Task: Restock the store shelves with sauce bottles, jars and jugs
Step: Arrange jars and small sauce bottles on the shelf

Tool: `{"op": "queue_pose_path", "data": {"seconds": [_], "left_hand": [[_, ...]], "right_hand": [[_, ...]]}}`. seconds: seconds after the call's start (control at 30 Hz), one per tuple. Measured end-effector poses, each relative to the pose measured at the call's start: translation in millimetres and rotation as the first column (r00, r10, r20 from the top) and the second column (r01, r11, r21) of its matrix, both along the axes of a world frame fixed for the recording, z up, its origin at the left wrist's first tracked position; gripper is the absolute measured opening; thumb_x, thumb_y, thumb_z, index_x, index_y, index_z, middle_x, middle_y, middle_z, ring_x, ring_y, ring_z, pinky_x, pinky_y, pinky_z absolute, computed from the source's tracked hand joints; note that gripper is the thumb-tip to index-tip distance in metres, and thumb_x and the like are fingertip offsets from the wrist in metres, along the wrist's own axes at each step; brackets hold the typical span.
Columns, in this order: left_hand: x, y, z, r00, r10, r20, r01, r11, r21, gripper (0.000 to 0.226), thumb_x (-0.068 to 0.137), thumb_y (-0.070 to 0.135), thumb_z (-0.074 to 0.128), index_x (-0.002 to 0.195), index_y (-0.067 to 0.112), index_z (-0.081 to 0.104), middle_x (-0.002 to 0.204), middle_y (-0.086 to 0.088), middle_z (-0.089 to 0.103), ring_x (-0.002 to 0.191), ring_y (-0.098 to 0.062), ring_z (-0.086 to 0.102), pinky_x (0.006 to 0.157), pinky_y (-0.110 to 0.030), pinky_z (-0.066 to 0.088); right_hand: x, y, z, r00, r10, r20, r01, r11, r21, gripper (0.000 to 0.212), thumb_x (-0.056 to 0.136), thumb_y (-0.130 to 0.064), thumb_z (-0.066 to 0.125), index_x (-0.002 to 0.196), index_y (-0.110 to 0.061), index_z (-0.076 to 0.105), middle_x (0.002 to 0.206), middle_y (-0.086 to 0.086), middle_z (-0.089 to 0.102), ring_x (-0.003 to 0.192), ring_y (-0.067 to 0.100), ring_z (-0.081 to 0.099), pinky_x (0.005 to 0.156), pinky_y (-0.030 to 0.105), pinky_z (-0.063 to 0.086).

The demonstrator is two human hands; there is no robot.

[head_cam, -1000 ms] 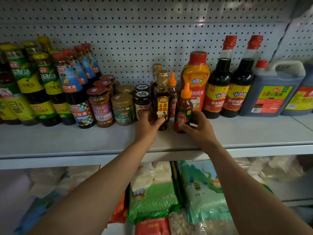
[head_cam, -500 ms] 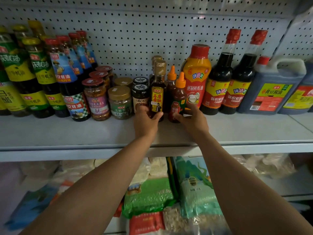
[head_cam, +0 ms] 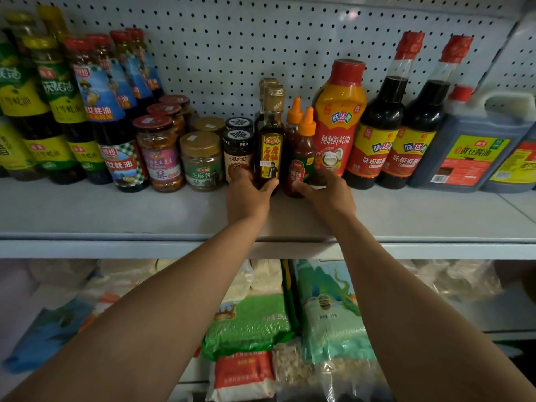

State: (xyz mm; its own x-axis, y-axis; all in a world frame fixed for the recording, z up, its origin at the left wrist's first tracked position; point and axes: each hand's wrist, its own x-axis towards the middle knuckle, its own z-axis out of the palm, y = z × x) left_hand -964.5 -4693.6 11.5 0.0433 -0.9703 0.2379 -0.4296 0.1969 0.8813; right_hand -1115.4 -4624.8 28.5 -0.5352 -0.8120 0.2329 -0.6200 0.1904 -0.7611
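Seating step: left hand (head_cam: 246,195) grasps oil bottle (head_cam: 269,152), right hand (head_cam: 327,192) grasps ketchup bottle (head_cam: 301,158) (both upright); next, probably let go.

Two upright sauce bottles (head_cam: 270,146), side-by-side

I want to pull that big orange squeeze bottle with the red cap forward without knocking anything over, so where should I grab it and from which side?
Probably grip the orange squeeze bottle at its narrower waist just under the red cap, coming straight from the front. Neighbours crowd both flanks: the orange-tipped sauce bottle on one side, a dark soy bottle on the other, so only the upper front face stands free.
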Motion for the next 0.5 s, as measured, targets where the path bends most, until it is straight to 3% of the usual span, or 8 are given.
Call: {"op": "queue_pose_path", "data": {"seconds": [0.1,0.3,0.5], "left_hand": [[0.6,-0.7,-1.9,1.0,0.008,0.001,-0.008,1.0,-0.002,0.041,0.081,0.043,0.078,0.103,0.015,0.057,0.101,-0.002,0.067,0.092,-0.023,0.064,0.079,-0.039,0.053],[1.0,-1.1,-1.2,1.0,0.014,0.004,-0.014,1.0,0.004,0.037,0.081,0.042,0.077,0.097,0.016,0.057,0.097,-0.003,0.067,0.088,-0.022,0.064,0.071,-0.033,0.046],[0.7,0.2,-0.4,1.0,0.015,0.005,-0.015,1.0,0.001,0.037,0.081,0.041,0.077,0.097,0.014,0.057,0.096,-0.004,0.068,0.087,-0.023,0.064,0.071,-0.033,0.046]], "right_hand": [[-2.1,1.1,-1.3,0.999,0.012,0.048,-0.011,1.0,-0.013,0.062,0.078,-0.054,0.078,0.131,-0.027,0.06,0.121,-0.006,0.07,0.108,0.016,0.066,0.091,0.041,0.054],[-1.0,-2.0,-2.2,1.0,-0.013,0.008,0.013,1.0,-0.005,0.059,0.078,-0.057,0.076,0.126,-0.026,0.061,0.12,-0.008,0.07,0.11,0.015,0.064,0.085,0.034,0.05],[-1.4,-1.8,-2.2,1.0,-0.004,-0.018,0.004,1.0,0.001,0.053,0.082,-0.055,0.073,0.125,-0.026,0.065,0.121,-0.008,0.07,0.111,0.015,0.065,0.089,0.035,0.052]]}}
